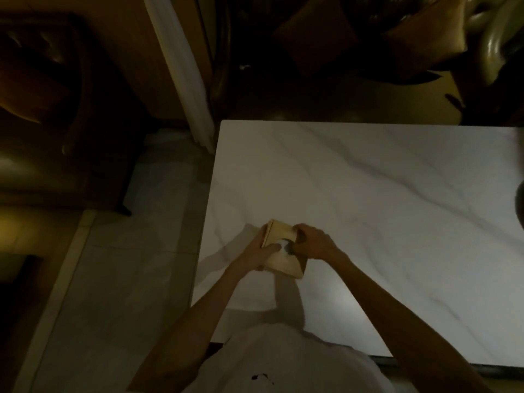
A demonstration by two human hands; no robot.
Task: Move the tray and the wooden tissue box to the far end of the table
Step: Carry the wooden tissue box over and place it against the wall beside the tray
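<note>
The wooden tissue box [280, 263] is a pale square box with a white tissue at its top opening. It is over the left part of the white marble table [368, 194], near the table's left edge. My left hand [259, 251] grips the box's left side, thumb across the top. My right hand [312, 241] grips its right side, fingers curled over the edge. Whether the box rests on the table or is lifted is unclear. No tray is plainly in view.
A dark rounded object [520, 202] shows at the right frame edge on the table. Dark sofas with cushions [326, 38] stand beyond the far edge. An armchair [42, 95] and a white curtain [184, 75] are at the left, over pale floor tiles [127, 265].
</note>
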